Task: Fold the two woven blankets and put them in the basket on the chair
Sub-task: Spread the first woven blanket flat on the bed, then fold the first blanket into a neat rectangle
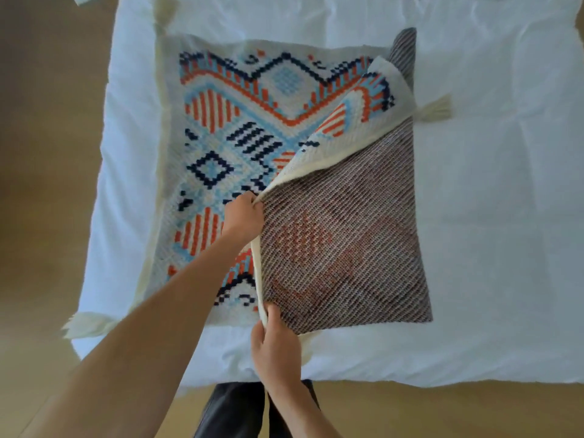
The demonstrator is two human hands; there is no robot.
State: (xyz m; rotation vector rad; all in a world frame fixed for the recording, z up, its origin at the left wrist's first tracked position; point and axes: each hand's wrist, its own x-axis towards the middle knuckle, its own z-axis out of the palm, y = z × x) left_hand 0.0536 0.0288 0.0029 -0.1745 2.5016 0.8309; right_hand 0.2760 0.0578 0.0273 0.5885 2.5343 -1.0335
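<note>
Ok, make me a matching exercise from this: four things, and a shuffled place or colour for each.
1 left hand
2 right hand
3 right tassel
4 sheet

A white, under the blanket
B grips the edge at its near end
C grips the edge farther up
D cream, beside the blanket

Pairs: 1C, 2B, 3D, 4A.

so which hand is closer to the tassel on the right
Left. The left hand grips the blanket edge midway; the right hand holds it at the near end, farther from the tassel.
</note>
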